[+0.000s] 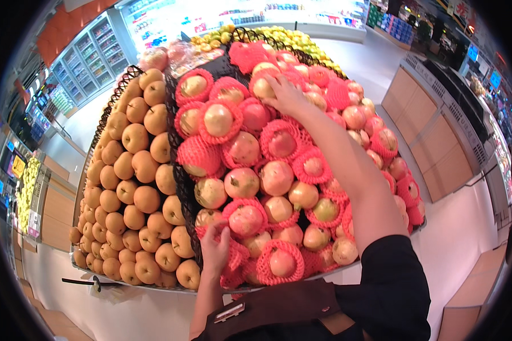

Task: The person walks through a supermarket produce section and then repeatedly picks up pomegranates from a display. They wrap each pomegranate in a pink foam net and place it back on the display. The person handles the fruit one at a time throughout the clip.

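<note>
Pomegranates, many in pink foam net sleeves, are heaped on a display before me. My right hand (286, 97) reaches to the upper part of the heap, its fingers around the side of a yellowish pomegranate (263, 87); whether it grips the fruit firmly cannot be told. Near the front edge, my left hand (215, 247) touches the heap beside a netted pomegranate (245, 218), its fingers bent; a pink foam net (237, 254) lies against it, and what is between the fingers is not clear.
A black mesh divider (180, 170) separates the pomegranates from stacked brown pears (146, 199) on the left. Yellow-green citrus fruit (292, 40) lies behind another mesh edge. Packed fruit (183, 55) sits at the back left. A wood-panelled counter (431, 123) stands to the right.
</note>
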The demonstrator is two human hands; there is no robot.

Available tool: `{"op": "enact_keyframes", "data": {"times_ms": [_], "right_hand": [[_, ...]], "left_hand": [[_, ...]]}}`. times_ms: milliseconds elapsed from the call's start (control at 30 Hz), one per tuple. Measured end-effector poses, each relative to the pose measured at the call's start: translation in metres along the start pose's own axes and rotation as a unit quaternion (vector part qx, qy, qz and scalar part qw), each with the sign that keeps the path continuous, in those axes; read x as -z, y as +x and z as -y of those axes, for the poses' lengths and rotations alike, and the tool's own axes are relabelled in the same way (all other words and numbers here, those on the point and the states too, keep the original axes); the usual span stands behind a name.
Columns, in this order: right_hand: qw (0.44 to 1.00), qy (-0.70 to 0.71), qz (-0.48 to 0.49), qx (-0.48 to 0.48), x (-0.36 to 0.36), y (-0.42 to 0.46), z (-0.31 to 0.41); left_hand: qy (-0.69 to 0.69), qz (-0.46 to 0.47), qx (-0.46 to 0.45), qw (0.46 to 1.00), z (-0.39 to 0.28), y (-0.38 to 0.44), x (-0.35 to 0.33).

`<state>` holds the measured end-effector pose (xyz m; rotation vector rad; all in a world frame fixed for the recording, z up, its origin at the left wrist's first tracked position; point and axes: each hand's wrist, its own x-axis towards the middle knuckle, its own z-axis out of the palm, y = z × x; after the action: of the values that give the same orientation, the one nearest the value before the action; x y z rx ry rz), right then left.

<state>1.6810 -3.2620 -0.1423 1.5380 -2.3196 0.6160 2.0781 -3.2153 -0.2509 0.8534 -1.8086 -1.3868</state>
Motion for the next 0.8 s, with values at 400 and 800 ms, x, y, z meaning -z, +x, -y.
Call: {"op": "enact_keyframes", "data": {"times_ms": [400,800], "right_hand": [[0.896,0.371,0.233,-0.07,0.134,-0.221,0.04],[0.969,0.202,0.123,-0.068,0.035,-0.398,0.153]], "left_hand": [[0.051,0.141,0.06,0.987,-0.021,-0.064,0.032],[0.24,0.298,-0.046,0.923,-0.016,-0.073,-0.021]]}}
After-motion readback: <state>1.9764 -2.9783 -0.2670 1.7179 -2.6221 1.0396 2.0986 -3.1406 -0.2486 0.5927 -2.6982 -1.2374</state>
